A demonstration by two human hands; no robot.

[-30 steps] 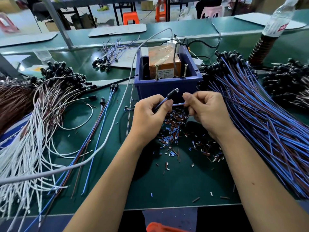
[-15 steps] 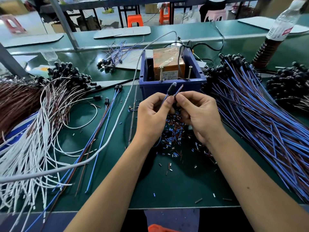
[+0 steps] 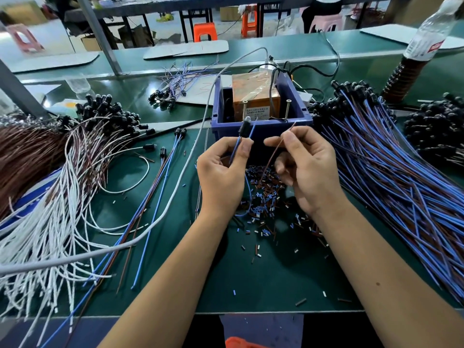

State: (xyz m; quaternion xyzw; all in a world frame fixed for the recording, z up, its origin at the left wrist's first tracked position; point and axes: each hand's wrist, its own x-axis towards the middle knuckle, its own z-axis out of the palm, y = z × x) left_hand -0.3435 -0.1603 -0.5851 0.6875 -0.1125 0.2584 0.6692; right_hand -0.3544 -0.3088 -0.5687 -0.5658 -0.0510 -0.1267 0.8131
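My left hand (image 3: pixel 221 172) pinches a blue wire (image 3: pixel 234 150) just below its black connector (image 3: pixel 244 128), which points up toward the blue box (image 3: pixel 261 128). My right hand (image 3: pixel 306 167) pinches a thin brown wire (image 3: pixel 275 151) between thumb and forefinger, its tip standing up near the box's front wall. The two hands are a little apart, right in front of the box. An orange-brown device (image 3: pixel 254 96) with two upright screws sits inside the box. Under both hands lies a heap of cut insulation bits (image 3: pixel 263 197).
A big bundle of blue and brown wires (image 3: pixel 401 187) with black ends fills the right side. White wires (image 3: pixel 45 222) and brown wires (image 3: pixel 22 156) cover the left. A grey cable (image 3: pixel 175 187) crosses the green mat (image 3: pixel 251 277). A bottle (image 3: pixel 426 38) stands at back right.
The hands have moved apart. The brown wire has separated from the blue one and now stands in my right hand, while my left keeps the blue wire and connector upright.
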